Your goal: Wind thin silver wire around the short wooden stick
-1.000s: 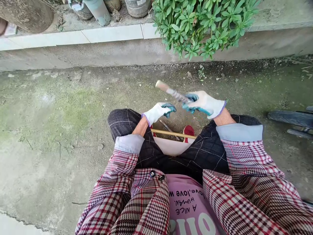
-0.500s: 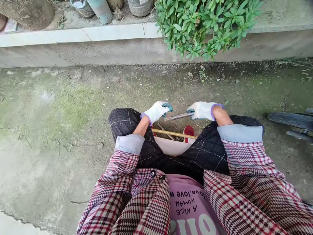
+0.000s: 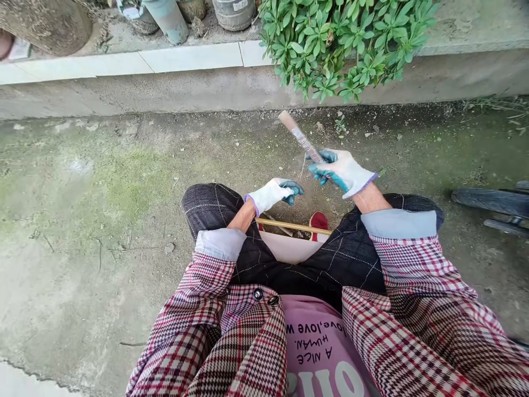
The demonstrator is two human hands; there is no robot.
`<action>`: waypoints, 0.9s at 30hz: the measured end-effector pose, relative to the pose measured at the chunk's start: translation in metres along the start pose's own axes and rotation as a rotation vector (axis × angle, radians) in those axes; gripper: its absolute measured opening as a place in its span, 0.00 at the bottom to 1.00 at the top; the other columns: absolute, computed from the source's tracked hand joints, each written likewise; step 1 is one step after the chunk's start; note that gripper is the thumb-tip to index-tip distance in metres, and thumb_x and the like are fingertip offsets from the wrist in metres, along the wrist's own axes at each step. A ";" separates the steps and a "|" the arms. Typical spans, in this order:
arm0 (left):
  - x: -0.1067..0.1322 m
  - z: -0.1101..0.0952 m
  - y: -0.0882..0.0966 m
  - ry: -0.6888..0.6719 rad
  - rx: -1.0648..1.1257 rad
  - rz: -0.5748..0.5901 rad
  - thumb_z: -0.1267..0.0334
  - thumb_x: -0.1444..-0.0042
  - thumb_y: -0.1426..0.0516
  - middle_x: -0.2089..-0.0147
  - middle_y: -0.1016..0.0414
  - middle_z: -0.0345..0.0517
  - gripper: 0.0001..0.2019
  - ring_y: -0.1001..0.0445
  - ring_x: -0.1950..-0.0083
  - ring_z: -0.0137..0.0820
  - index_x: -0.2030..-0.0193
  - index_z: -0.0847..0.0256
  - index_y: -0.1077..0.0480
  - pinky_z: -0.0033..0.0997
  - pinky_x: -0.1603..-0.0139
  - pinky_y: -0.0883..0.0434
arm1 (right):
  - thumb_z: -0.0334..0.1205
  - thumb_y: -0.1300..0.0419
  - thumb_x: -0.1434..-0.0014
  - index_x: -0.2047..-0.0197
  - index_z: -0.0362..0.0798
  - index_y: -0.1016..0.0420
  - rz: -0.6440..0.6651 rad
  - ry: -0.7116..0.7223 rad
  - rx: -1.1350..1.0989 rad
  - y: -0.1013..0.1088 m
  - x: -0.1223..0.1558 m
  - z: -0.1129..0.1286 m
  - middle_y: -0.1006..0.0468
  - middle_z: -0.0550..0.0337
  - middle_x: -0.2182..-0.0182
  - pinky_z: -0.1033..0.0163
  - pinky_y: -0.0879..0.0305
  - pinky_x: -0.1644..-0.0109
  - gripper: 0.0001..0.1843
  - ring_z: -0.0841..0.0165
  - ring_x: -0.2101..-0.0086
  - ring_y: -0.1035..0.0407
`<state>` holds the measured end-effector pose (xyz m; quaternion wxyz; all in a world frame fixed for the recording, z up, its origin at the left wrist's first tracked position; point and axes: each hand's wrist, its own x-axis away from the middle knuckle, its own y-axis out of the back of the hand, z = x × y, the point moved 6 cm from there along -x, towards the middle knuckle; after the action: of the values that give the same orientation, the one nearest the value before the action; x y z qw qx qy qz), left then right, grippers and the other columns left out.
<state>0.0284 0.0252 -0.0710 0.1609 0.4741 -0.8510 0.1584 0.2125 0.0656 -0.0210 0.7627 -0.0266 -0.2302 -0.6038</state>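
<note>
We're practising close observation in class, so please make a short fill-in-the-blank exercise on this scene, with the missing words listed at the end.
1. The rod is held in the person's own ______ hand.
2. The left glove has teal fingers and a ______ back.
3. The clearer shoe has a ______ upper.
4. The lettering on the pink shirt includes the words "A NICE ______".

Missing words: right; white; red; HUMAN.

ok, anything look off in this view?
Nothing major. The blue-grey container on the ledge looks tilted, though lens distortion may exaggerate that. Pale debris litters the ground by the wall. The rod is slanted, but the right hand grips it.
</note>
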 end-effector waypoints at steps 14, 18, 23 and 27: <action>0.012 -0.017 0.022 0.048 -0.153 -0.170 0.70 0.46 0.40 0.66 0.19 0.42 0.08 0.32 0.71 0.23 0.63 0.67 0.18 0.23 0.70 0.33 | 0.39 0.36 0.43 0.57 0.49 0.17 0.527 0.026 1.293 -0.020 0.008 -0.026 0.14 0.54 0.62 0.59 0.38 0.64 0.11 0.62 0.66 0.25; 0.012 -0.016 0.031 0.084 -0.186 -0.229 0.68 0.46 0.38 0.64 0.17 0.42 0.08 0.32 0.71 0.23 0.62 0.65 0.17 0.23 0.71 0.35 | 0.40 0.35 0.47 0.62 0.50 0.19 0.527 0.026 1.230 -0.010 0.007 -0.026 0.19 0.59 0.69 0.59 0.41 0.66 0.09 0.65 0.70 0.29; 0.008 -0.011 0.040 0.084 -0.194 -0.260 0.66 0.47 0.37 0.61 0.15 0.43 0.09 0.28 0.68 0.25 0.60 0.63 0.16 0.23 0.69 0.33 | 0.39 0.35 0.49 0.69 0.51 0.26 0.621 0.044 0.982 -0.013 0.017 -0.021 0.28 0.66 0.76 0.61 0.41 0.68 0.04 0.68 0.73 0.34; 0.004 -0.012 0.034 0.011 -0.074 -0.210 0.68 0.48 0.36 0.61 0.15 0.45 0.07 0.27 0.67 0.25 0.63 0.65 0.18 0.23 0.66 0.30 | 0.46 0.30 0.50 0.66 0.50 0.26 0.677 0.061 0.516 -0.021 0.030 -0.003 0.27 0.66 0.74 0.64 0.36 0.70 0.13 0.70 0.73 0.34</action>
<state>-0.0017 0.0440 -0.0624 0.1986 0.5533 -0.8012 0.1119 0.1992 0.0322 -0.0173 0.9059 0.1088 -0.3295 -0.2427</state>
